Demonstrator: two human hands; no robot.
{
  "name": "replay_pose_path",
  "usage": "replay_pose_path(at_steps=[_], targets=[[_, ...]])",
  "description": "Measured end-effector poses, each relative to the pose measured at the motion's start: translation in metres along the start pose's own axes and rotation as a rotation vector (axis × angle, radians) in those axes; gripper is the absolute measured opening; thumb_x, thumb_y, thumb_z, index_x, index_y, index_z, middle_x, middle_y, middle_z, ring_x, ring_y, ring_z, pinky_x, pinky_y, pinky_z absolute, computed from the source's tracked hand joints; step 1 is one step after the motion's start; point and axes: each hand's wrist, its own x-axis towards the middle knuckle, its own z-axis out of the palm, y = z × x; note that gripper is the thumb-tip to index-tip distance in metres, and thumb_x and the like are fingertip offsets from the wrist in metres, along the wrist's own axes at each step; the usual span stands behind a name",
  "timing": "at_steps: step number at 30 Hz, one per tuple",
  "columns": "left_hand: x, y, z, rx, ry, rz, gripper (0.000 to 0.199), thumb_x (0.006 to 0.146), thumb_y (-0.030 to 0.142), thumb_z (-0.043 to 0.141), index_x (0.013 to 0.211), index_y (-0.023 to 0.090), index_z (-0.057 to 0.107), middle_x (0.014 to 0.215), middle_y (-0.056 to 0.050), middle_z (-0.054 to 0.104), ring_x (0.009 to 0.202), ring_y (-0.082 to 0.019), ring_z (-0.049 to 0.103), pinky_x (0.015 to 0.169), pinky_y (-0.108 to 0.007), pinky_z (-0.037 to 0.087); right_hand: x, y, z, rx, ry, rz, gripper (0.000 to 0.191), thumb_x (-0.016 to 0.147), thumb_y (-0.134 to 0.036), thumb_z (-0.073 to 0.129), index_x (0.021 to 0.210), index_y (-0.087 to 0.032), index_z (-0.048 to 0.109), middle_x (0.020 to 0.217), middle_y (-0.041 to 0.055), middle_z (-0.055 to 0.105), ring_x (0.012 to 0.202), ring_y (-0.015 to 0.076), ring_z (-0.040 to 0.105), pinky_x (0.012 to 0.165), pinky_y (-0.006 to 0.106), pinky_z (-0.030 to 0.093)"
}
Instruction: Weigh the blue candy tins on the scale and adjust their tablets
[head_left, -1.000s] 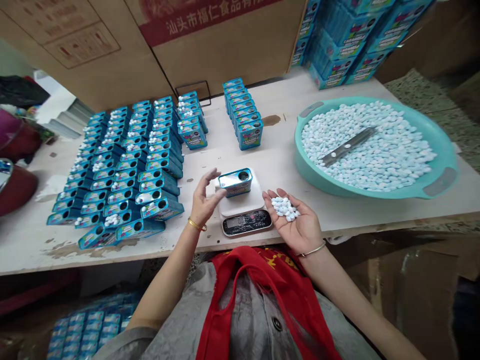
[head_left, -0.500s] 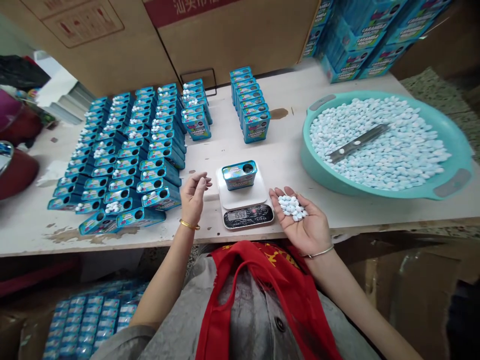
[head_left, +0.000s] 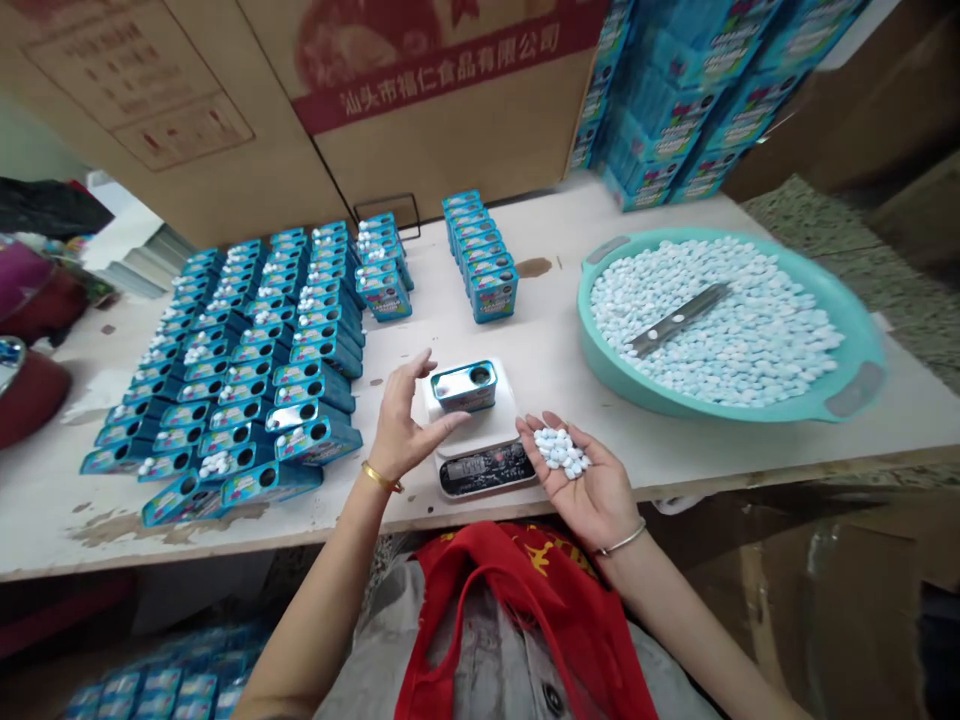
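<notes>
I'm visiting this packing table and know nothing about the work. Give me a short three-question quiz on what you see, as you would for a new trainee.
1. Which hand holds the loose candies?
2. True or false: the tin sitting on the scale has a round hole in its top.
3. What long, flat thing lies on the heaped candies in the teal basin?

Key:
1. The right hand
2. True
3. A flat metal blade
</notes>
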Motion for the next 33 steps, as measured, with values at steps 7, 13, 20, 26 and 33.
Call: replay_pose_path(at_steps=[7, 13, 20, 26, 33], targets=[[0.032, 0.017, -0.007, 0.188, -0.219, 0.119, 0.079, 0.073, 0.054, 0.067, 0.137, 0.023, 0.034, 0.124, -0.011, 0.055, 0.113, -0.026, 0.051, 0.096, -0.041, 0.036, 0.000, -0.004, 0.004, 0.024, -0.006, 0.002, 0.022, 0.087, -0.012, 0.043, 0.094, -0.005, 0.063, 0.096, 0.0176, 0.071, 0.114, 0.0297, 0.057, 0.088, 0.034, 0.056], [0.046, 0.017, -0.003, 0.289, -0.364, 0.147, 0.038, 0.085, 0.038, 0.057, 0.118, 0.019, 0.050, 0.102, -0.006, 0.062, 0.094, -0.020, 0.056, 0.080, -0.032, 0.039, 0.005, -0.008, 0.001, 0.053, 0.014, 0.006, 0.021, 0.087, -0.012, 0.044, 0.095, -0.005, 0.062, 0.098, 0.0187, 0.070, 0.115, 0.0313, 0.056, 0.088, 0.035, 0.056], [0.128, 0.007, 0.038, 0.378, -0.177, 0.234, 0.035, 0.083, 0.027, 0.056, 0.117, 0.020, 0.050, 0.111, -0.007, 0.059, 0.103, -0.022, 0.053, 0.083, -0.034, 0.035, 0.010, -0.011, 0.007, 0.090, 0.012, -0.001, 0.020, 0.086, -0.010, 0.048, 0.101, -0.004, 0.060, 0.103, 0.0198, 0.068, 0.115, 0.0310, 0.056, 0.090, 0.035, 0.055], [0.154, -0.021, 0.078, 0.557, -0.200, 0.185, 0.035, 0.081, 0.031, 0.059, 0.115, 0.022, 0.054, 0.110, -0.008, 0.059, 0.102, -0.025, 0.051, 0.082, -0.037, 0.034, 0.010, -0.024, 0.006, 0.123, 0.067, 0.000, 0.027, 0.085, -0.010, 0.050, 0.111, -0.006, 0.057, 0.113, 0.0204, 0.065, 0.113, 0.0310, 0.057, 0.085, 0.034, 0.058], [0.164, -0.057, 0.034, 0.717, 0.073, -0.096, 0.039, 0.083, 0.036, 0.052, 0.119, 0.020, 0.050, 0.121, -0.012, 0.051, 0.112, -0.028, 0.044, 0.089, -0.040, 0.032, 0.019, -0.027, 0.000, 0.079, 0.124, 0.017, 0.028, 0.085, -0.009, 0.047, 0.111, -0.008, 0.057, 0.113, 0.0187, 0.065, 0.113, 0.0283, 0.058, 0.084, 0.033, 0.058]])
